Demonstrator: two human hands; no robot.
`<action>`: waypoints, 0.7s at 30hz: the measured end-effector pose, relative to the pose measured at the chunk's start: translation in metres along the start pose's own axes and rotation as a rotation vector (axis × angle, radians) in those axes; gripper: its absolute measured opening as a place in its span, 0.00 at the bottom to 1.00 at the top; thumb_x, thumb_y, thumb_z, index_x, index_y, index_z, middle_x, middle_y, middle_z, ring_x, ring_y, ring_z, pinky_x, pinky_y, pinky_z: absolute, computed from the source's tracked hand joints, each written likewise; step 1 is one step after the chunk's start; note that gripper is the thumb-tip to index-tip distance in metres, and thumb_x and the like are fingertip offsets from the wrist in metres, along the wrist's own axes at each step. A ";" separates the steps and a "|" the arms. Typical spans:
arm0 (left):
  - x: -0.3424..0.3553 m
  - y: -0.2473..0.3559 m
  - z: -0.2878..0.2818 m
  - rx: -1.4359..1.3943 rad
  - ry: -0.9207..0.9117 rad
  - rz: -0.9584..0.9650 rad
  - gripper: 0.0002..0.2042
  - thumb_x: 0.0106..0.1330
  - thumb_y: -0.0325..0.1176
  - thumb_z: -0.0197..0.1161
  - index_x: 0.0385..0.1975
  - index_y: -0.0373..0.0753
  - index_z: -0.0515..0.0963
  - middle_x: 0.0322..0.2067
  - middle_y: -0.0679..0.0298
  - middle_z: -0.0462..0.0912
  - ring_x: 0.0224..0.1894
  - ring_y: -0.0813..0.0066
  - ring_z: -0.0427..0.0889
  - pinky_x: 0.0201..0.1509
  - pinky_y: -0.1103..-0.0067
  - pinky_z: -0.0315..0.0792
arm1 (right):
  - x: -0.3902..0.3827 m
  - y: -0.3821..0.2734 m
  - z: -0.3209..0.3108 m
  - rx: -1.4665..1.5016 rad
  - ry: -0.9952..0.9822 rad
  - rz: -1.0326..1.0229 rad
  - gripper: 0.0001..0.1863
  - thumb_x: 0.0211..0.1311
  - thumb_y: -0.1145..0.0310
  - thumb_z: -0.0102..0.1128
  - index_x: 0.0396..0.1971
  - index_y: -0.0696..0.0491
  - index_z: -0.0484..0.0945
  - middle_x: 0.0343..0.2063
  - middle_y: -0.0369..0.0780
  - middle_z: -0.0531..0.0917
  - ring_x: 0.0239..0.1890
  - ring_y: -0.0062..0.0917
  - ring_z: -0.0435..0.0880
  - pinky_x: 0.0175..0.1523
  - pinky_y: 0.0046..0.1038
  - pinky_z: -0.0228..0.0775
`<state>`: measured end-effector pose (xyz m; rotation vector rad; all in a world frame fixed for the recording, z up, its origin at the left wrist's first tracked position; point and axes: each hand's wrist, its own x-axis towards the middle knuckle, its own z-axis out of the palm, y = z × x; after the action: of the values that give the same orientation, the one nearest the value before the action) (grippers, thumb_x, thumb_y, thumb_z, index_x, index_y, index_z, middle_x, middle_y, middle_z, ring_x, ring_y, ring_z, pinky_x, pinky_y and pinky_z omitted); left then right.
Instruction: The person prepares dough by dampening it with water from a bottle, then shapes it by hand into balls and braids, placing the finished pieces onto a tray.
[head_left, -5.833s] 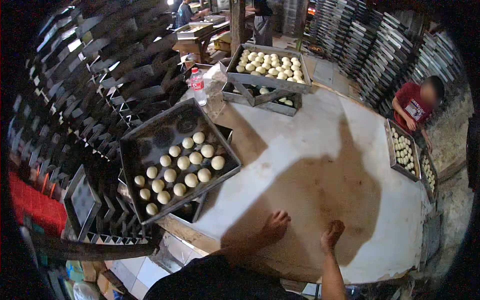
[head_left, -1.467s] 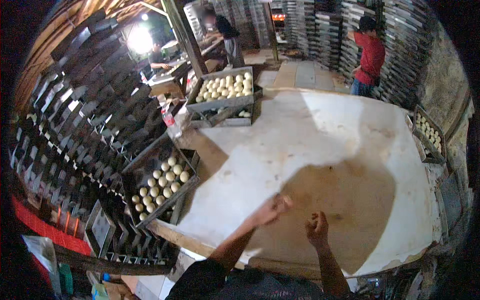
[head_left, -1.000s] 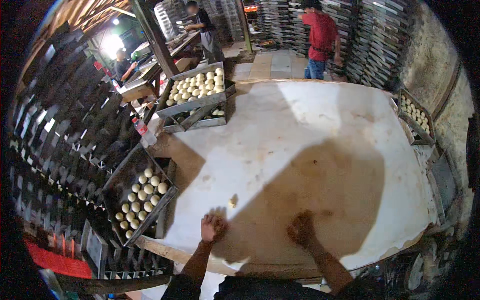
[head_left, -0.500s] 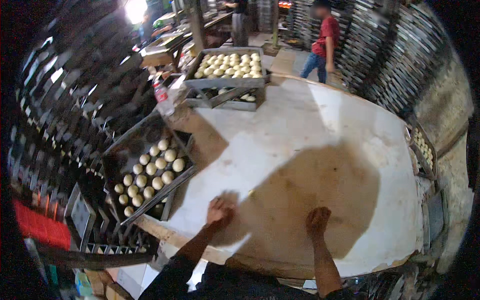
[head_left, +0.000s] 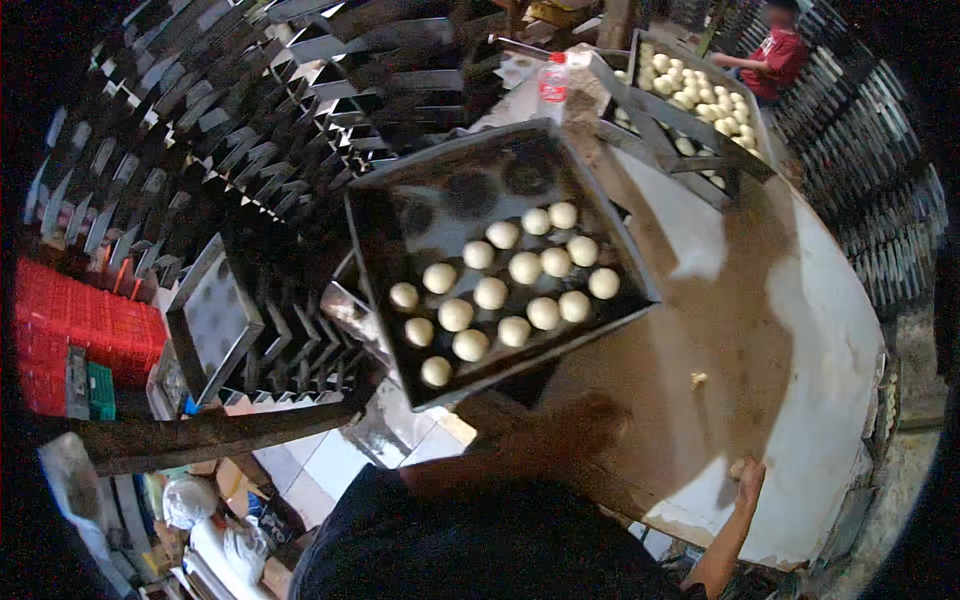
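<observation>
My left hand (head_left: 590, 420) is dark and smeared in the shadow over the table, just beyond the near edge of a square dark baking tray (head_left: 530, 372); its fingers cannot be made out. Rows of round pale dough balls (head_left: 490, 293) lie in the tray, with bare greased spots along the far side. Near the front right of the white-topped table (head_left: 840, 300), my right hand (head_left: 748, 480) rests closed, fingers curled down on the surface. Whatever it may hold is hidden. A small dough scrap (head_left: 698, 380) lies on the table between the tray and that hand.
Stacked trays of dough balls (head_left: 700, 95) stand at the far end, near a red-capped plastic bottle (head_left: 552, 85). Racks of metal trays (head_left: 260, 110) fill the left side. Red crates (head_left: 80, 320) stand at far left. A person in a red shirt (head_left: 780, 50) is beyond the table.
The view has swung left, bringing the tray to the middle. My left hand has moved toward the tray; my right hand stays low over the table. The person's forearm is now raised.
</observation>
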<state>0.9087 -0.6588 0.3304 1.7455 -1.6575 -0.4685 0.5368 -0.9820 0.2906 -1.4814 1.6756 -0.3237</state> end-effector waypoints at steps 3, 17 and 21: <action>0.004 -0.035 -0.161 0.451 0.334 -0.247 0.16 0.54 0.30 0.58 0.43 0.34 0.75 0.35 0.56 0.77 0.36 0.55 0.77 0.49 0.57 0.66 | -0.048 -0.104 0.080 0.151 -0.248 -0.322 0.17 0.63 0.62 0.52 0.44 0.60 0.74 0.35 0.38 0.79 0.37 0.25 0.78 0.39 0.28 0.74; -0.090 -0.122 -0.233 0.637 0.550 -0.649 0.35 0.53 0.36 0.63 0.62 0.35 0.58 0.51 0.47 0.69 0.56 0.51 0.65 0.60 0.59 0.58 | -0.219 -0.366 0.431 -0.285 -0.482 -1.790 0.19 0.52 0.65 0.64 0.43 0.55 0.77 0.47 0.46 0.75 0.55 0.40 0.72 0.61 0.38 0.62; -0.136 -0.070 -0.167 0.047 1.013 -0.845 0.37 0.55 0.35 0.66 0.63 0.32 0.55 0.51 0.51 0.69 0.54 0.57 0.68 0.58 0.69 0.63 | -0.136 -0.325 0.324 0.150 -0.126 -1.420 0.14 0.47 0.71 0.60 0.36 0.56 0.74 0.39 0.45 0.75 0.50 0.39 0.71 0.56 0.41 0.62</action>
<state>1.0544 -0.4918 0.3751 2.1245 -0.2062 0.1325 0.9851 -0.8364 0.3733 -2.2682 0.2272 -1.0191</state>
